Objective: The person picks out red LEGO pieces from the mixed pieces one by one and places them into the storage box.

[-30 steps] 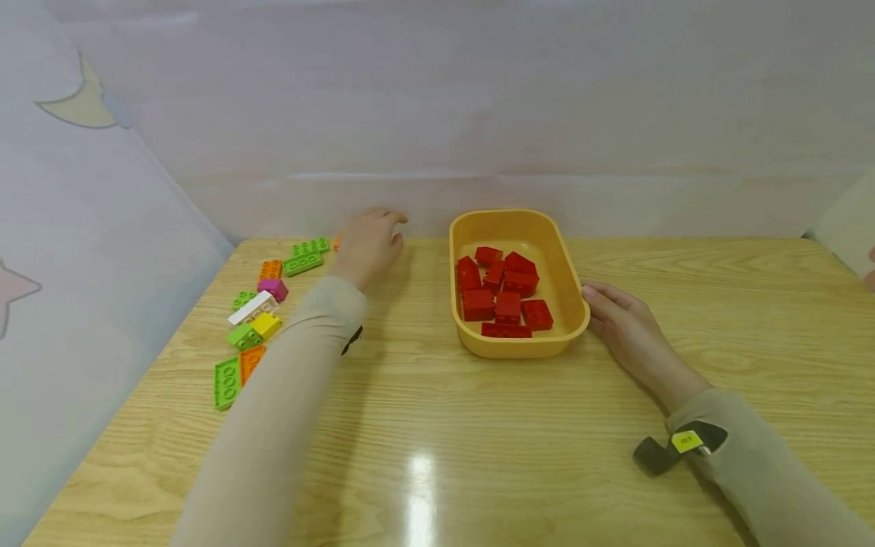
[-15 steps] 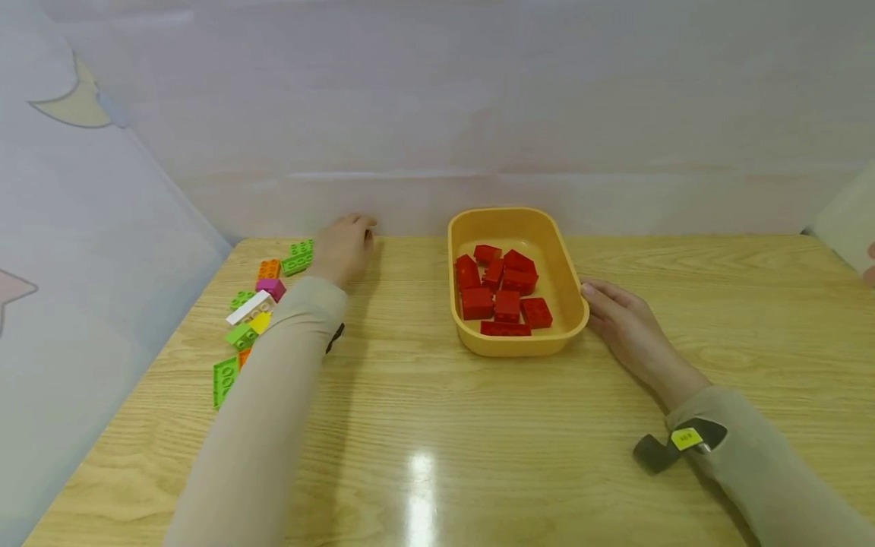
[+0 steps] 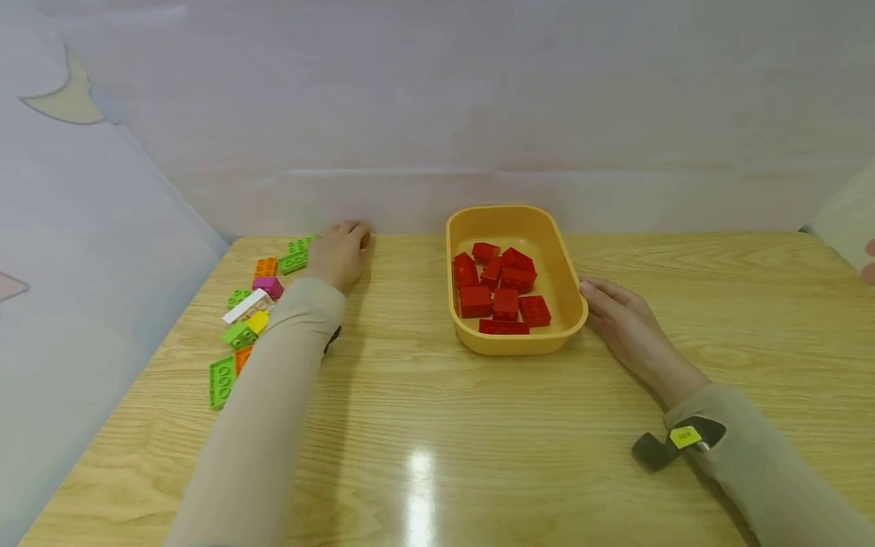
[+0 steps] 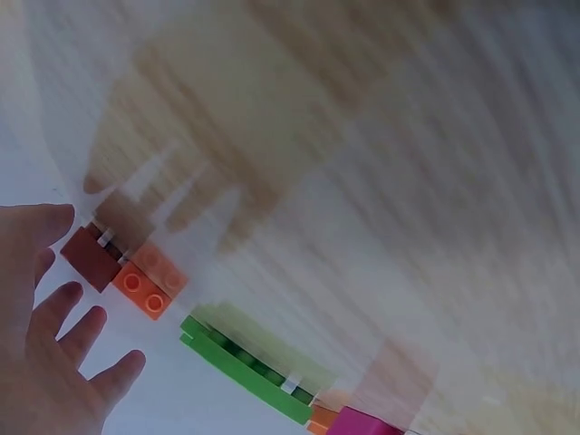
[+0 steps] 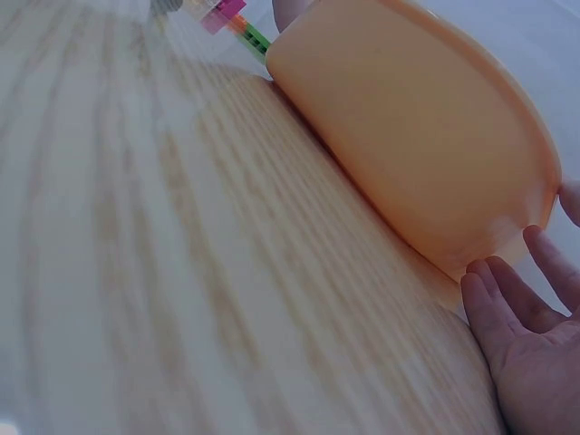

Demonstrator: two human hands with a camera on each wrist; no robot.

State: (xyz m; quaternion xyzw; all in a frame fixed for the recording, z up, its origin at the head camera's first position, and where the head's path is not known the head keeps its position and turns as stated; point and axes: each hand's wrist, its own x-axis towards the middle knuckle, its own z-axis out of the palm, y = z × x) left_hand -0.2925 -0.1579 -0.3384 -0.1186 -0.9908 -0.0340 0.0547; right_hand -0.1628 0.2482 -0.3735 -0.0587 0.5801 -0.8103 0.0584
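Note:
My left hand (image 3: 338, 254) is at the table's back edge, left of the yellow tub (image 3: 519, 346). In the left wrist view its thumb and fingers are spread beside a dark red brick (image 4: 91, 259), which lies against an orange brick (image 4: 140, 288); both are hidden behind the hand in the head view. Thumb tip is right at the red brick's edge, with the other fingers loosely bent. Several red bricks (image 3: 475, 301) lie inside the tub. My right hand (image 3: 625, 327) rests on the table, fingertips against the tub's right side, fingers extended.
Left of my left arm lies a row of loose bricks: green (image 3: 222, 382), yellow (image 3: 257, 323), white (image 3: 247, 306), magenta (image 3: 269, 286) and orange (image 3: 265, 269). A pale sheet (image 3: 437, 114) stands along the table's back edge.
My left hand has moved left and slightly down, covering the orange brick that showed beside it. My right hand stays at the tub, and the red bricks in it are unchanged.

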